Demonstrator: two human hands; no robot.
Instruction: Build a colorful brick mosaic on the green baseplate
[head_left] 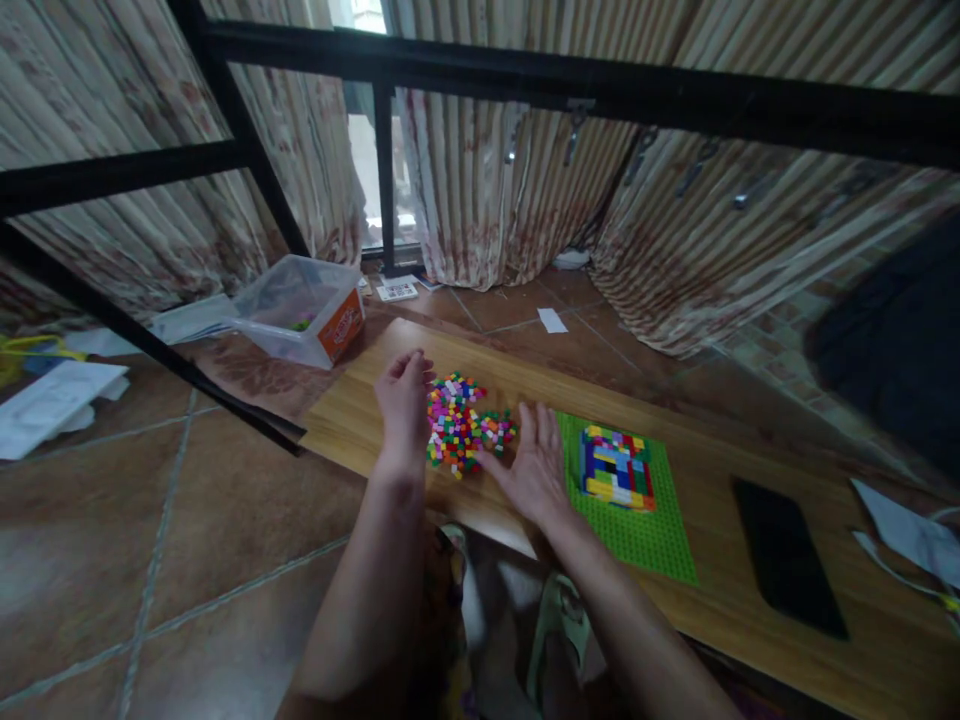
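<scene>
Small multicoloured building bricks (pixel 455 425) lie in a loose pile on a long wooden board (pixel 337 415). My left hand (pixel 405 400) is at the pile's left edge, fingers curled together; whether a brick is between them is hidden. Just right of the pile, my right hand (pixel 536 465) has its thumb and fingers spread, the thumb reaching toward the nearest bricks. Beside that hand lies a green baseplate (pixel 637 550), partly behind the fingers. On it stands a low rectangular brick structure (pixel 619 470) in blue, yellow, white, red and green.
A clear plastic bin (pixel 292 345) with an orange label stands on the tiled floor to the left. Farther right on the board lies a dark flat slab (pixel 787 555). Black metal bars (pixel 480 65) cross in front of the curtains. White paper (pixel 552 320) lies on the floor.
</scene>
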